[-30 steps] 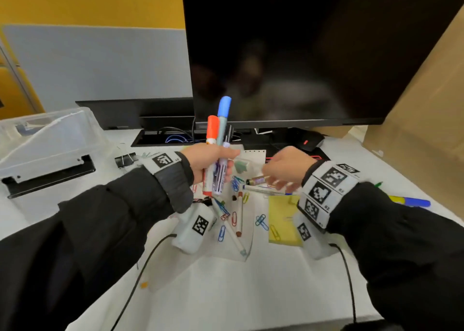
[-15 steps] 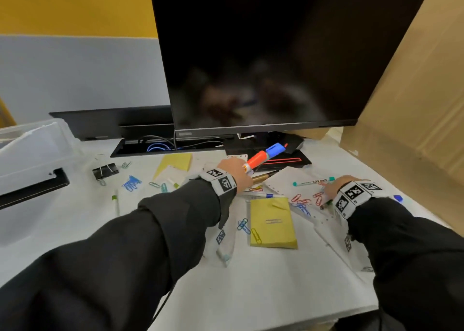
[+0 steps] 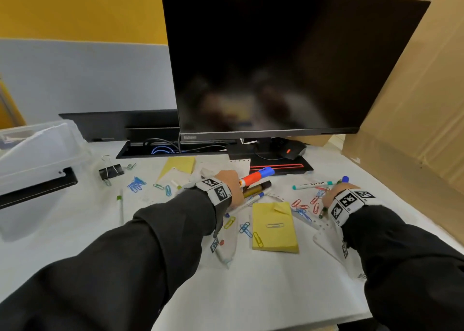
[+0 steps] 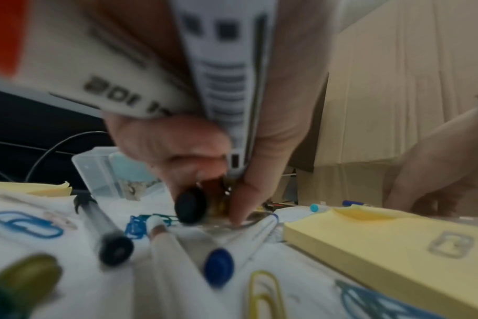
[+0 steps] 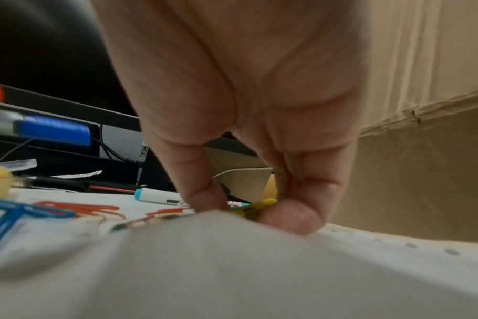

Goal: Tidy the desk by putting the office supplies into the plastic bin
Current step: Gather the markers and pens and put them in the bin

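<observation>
A dark monitor (image 3: 288, 62) stands at the far side of the desk (image 3: 263, 288); the plastic bin (image 3: 37, 152) sits far left. Mid-desk, the left hand (image 3: 232, 186) grips a bundle of markers (image 3: 256, 177). To the right, the right hand (image 3: 335, 196) pinches a yellow-green pen (image 5: 255, 208) among paper clips (image 3: 305, 205).

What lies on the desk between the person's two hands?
In the head view, between the left hand and right hand lie a teal-capped marker, red paper clips and perforated paper, with the yellow sticky-note pad nearer the person.
</observation>
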{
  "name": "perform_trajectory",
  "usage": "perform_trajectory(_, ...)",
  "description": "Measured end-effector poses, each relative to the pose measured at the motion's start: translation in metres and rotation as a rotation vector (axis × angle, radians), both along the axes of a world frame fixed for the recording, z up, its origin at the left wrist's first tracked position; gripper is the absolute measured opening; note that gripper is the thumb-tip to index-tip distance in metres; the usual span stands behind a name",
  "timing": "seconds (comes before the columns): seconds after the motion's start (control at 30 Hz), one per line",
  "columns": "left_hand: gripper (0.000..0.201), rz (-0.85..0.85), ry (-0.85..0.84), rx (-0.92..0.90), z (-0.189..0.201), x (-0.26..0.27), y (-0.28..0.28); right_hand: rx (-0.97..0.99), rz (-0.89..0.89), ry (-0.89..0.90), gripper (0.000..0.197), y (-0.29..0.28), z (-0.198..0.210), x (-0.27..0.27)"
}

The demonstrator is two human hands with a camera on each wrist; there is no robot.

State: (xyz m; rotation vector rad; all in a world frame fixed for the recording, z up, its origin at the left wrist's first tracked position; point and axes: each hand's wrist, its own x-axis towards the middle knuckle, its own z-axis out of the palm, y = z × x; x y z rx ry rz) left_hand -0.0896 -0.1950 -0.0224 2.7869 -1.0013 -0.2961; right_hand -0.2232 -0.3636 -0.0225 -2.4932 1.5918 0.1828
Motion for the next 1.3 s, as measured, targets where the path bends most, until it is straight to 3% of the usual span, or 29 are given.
perform_trajectory(0.07, 0.038, 0.035, 0.038, -0.07, 0.003, 0.001, 0.005, 0.006, 0.04, 0.037, 0.038, 0.001, 0.002, -0.001)
perform_trajectory(0.13, 0.038, 0.066, 0.103, -0.138, 0.008, 0.004, 0.012, 0.055, 0.061, -0.017, 0.025, -0.001, 0.002, -0.005)
perform_trajectory(0.17, 0.037, 0.085, 0.15, -0.174, 0.011, 0.005, 0.016, 0.075, 0.067, -0.137, 0.011, 0.001, 0.002, -0.006)
perform_trajectory(0.27, 0.031, 0.151, 0.369, -0.336, 0.018, 0.008, 0.028, 0.098, -0.066, -0.482, 0.032, -0.006, -0.006, -0.001)
perform_trajectory(0.37, 0.027, 0.202, 0.6, -0.494, 0.022, 0.006, 0.041, 0.001, -0.175, -0.744, 0.029, 0.006, 0.004, 0.002)
perform_trajectory(0.43, 0.024, 0.225, 0.703, -0.596, 0.022, 0.004, 0.048, -0.007, -0.038, -0.882, 0.017, 0.019, 0.01, 0.006)
perform_trajectory(0.53, 0.023, 0.221, 0.852, -0.76, 0.02, 0.003, 0.052, 0.067, 0.199, -1.059, 0.017, 0.049, 0.015, 0.014)
perform_trajectory(0.63, 0.014, 0.161, 0.95, -0.864, 0.023, -0.004, 0.056, 0.429, 0.365, -1.212, 0.019, 0.088, 0.02, 0.027)
perform_trajectory(0.7, 0.015, 0.092, 0.942, -0.873, 0.023, -0.01, 0.058, 0.672, 0.449, -1.238, 0.022, 0.112, 0.025, 0.036)
perform_trajectory(0.8, 0.014, 0.026, 0.904, -0.864, 0.02, -0.017, 0.062, 0.821, 0.545, -1.196, 0.021, 0.138, 0.024, 0.046)
perform_trajectory(0.87, 0.017, -0.015, 0.918, -0.873, 0.02, -0.021, 0.067, 0.882, 0.478, -1.216, 0.011, 0.145, 0.019, 0.052)
perform_trajectory(0.93, 0.024, -0.071, 0.907, -0.852, 0.02, -0.023, 0.072, 0.933, 0.397, -1.196, 0.026, 0.149, 0.012, 0.059)
perform_trajectory(1.0, 0.029, -0.099, 0.87, -0.844, 0.018, -0.024, 0.075, 0.933, 0.365, -1.175, 0.037, 0.154, 0.007, 0.065)
perform_trajectory(1.1, 0.037, -0.092, 0.847, -0.869, 0.015, -0.024, 0.076, 0.937, 0.313, -1.233, 0.028, 0.16, 0.005, 0.07)
perform_trajectory(1.3, 0.042, -0.094, 0.933, -0.879, 0.015, -0.023, 0.083, 0.829, 0.384, -1.367, 0.018, 0.166, 0.009, 0.077)
